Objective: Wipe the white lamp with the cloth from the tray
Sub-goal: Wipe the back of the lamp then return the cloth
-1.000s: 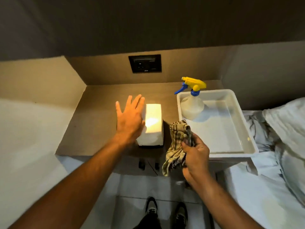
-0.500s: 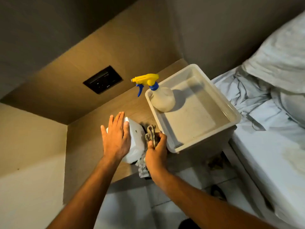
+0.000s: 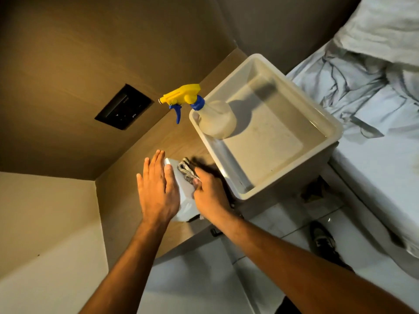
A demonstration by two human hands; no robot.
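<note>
Upper left of your frame: dark wall socket panel. Centre: spray bottle, yellow head, upright. Right: rumpled bedsheet.

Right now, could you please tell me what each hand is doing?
Left hand: open, flat against the white lamp.
Right hand: closed on the cloth, pressing it to the lamp.

Your white lamp is a small boxy block standing on the wooden shelf, just beside the tray's near left wall. The checked cloth is bunched up and pressed against the lamp's top right side. The white tray sits on the shelf to the right, a rectangular tub with rounded corners.
</note>
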